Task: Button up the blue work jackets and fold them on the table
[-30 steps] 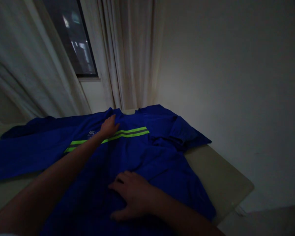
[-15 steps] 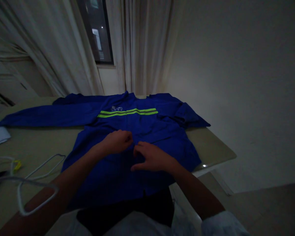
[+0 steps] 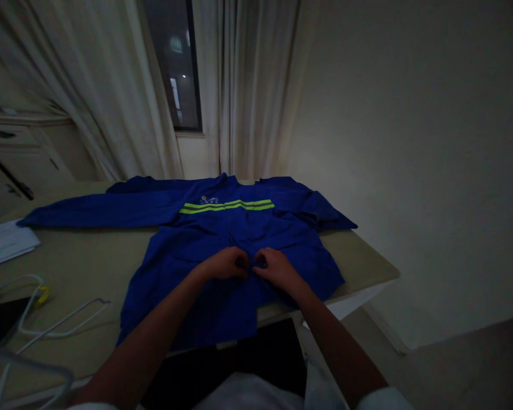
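Note:
A blue work jacket (image 3: 205,239) with yellow-green reflective stripes (image 3: 226,206) lies spread front-up on a beige table (image 3: 89,256). One sleeve stretches out to the left; the other is bunched at the right. My left hand (image 3: 226,264) and my right hand (image 3: 275,269) meet at the jacket's front middle, low on the chest. Both have their fingers curled and pinched on the jacket's front edges. What lies between the fingertips is too dark to make out.
White wire hangers (image 3: 47,319) lie on the table at the near left, with papers (image 3: 4,242) beyond them. White curtains (image 3: 248,85) and a dark window (image 3: 175,62) stand behind the table. A bare wall is on the right, a cabinet (image 3: 8,154) at far left.
My left hand came back from the chest stripes and my right hand lifted off the cloth. Both have drawn together at the jacket's front middle. The view pulled back and shows more table.

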Motion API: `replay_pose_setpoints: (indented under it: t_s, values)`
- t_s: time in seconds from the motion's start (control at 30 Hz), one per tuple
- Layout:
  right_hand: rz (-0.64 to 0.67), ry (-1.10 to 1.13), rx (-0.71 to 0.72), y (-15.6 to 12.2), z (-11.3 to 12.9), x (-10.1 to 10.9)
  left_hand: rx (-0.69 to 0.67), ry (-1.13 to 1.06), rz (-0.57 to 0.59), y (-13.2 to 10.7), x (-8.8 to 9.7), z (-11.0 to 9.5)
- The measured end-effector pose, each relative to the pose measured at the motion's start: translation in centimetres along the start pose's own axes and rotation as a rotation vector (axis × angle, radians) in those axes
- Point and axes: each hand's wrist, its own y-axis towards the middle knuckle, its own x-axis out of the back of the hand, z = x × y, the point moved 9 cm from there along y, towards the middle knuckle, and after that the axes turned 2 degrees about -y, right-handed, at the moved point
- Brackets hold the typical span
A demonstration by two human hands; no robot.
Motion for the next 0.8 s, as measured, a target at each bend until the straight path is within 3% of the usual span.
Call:
replay_pose_setpoints:
  t_s: [0.13,0.33,0.6,0.8]
  values:
    - [0.045,0.174,-0.028,-0.6,-1.3,-0.1,-0.074,-0.228,0.001,-0.1,0.2,1.0]
    - [-0.006,0.13,-0.003,-0.3,-1.9,0.1,-0.11,-0.302,-0.126,-0.7,0.4,1.3]
    - [-0.119,0.38,0.1,0.6,-0.2,-0.7,-0.123,-0.204,-0.189,-1.1,1.2,0.5]
    - [-0.239,0.33,0.114,-0.4,-0.3,-1.4,-0.177,-0.164,-0.21,-1.4,1.2,-0.1]
